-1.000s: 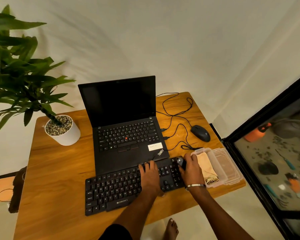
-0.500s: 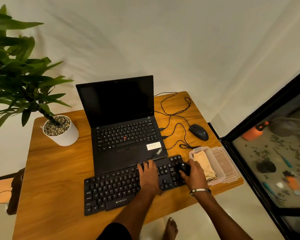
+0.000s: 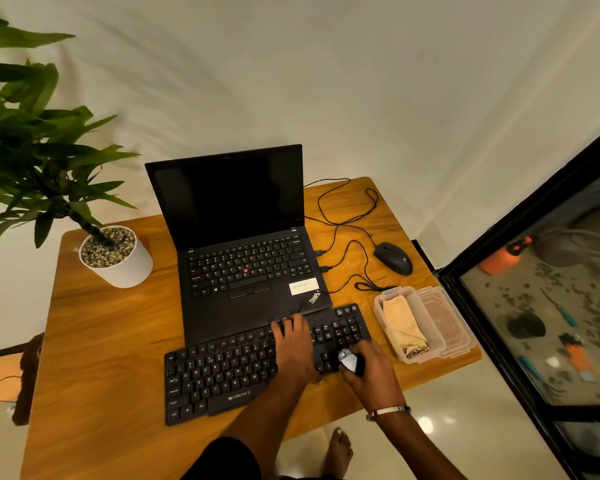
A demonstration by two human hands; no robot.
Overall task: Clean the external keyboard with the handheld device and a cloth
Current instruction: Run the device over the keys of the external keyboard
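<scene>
A black external keyboard lies along the front of the wooden table, just before the open laptop. My left hand rests flat on the keys right of the keyboard's middle, fingers straight and pointing away from me. My right hand grips a small dark handheld device over the keyboard's front right corner. A folded beige cloth lies in a clear plastic box to the right of the keyboard.
The box's lid lies beside it at the table's right edge. A black mouse and looped cables sit behind. A potted plant stands at the back left. A glass door is to the right.
My right hand with the device has slid from the keyboard's far right edge toward me, down to its front right corner. The left hand has stayed put on the keys.
</scene>
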